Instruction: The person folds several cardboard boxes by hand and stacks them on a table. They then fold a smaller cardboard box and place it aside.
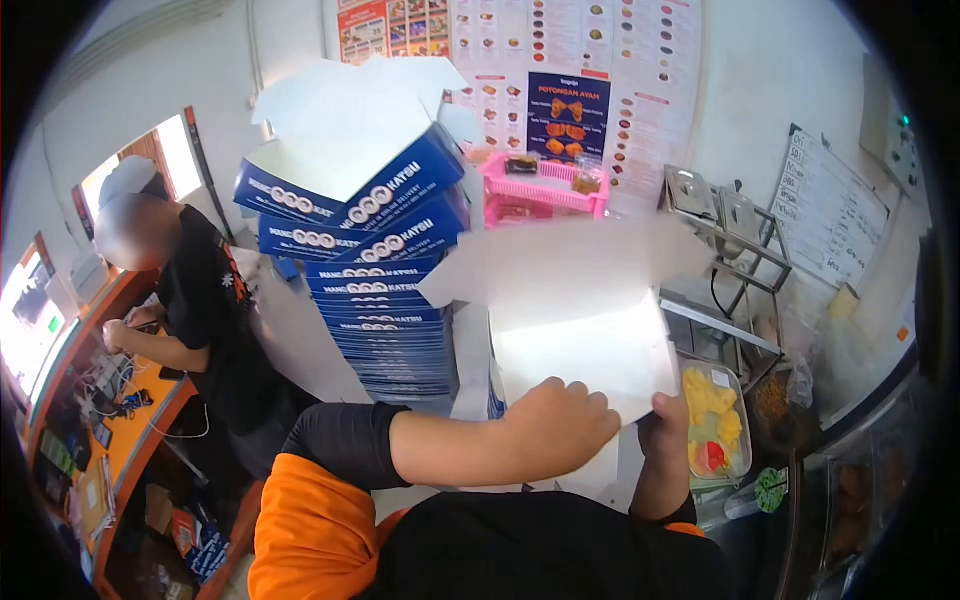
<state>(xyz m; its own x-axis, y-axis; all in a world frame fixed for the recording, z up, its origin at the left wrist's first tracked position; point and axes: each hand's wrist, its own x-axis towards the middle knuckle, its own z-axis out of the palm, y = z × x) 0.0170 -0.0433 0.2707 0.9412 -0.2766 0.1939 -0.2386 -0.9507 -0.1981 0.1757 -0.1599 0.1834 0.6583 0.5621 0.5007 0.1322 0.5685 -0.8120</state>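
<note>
An opened white cardboard food box (pixel 580 340) is in front of me, its lid raised at the back and its inside bare. My left hand (pixel 565 428) reaches across to the box's front wall, fingers curled over the edge. At the front right corner, my right hand (pixel 665 425) grips the box with the thumb up along the wall. To the left rises a tall stack of blue printed boxes (pixel 385 340), nested together. The topmost open box (pixel 340 170) of that stack shows a white inside and tilts a little.
A clear container of yellow pieces (pixel 715 420) lies to the right. Behind are a pink basket (pixel 545 190) and a metal rack with lidded pans (pixel 715 205). A co-worker (pixel 205 310) stands at an orange counter (pixel 150 390) on the left.
</note>
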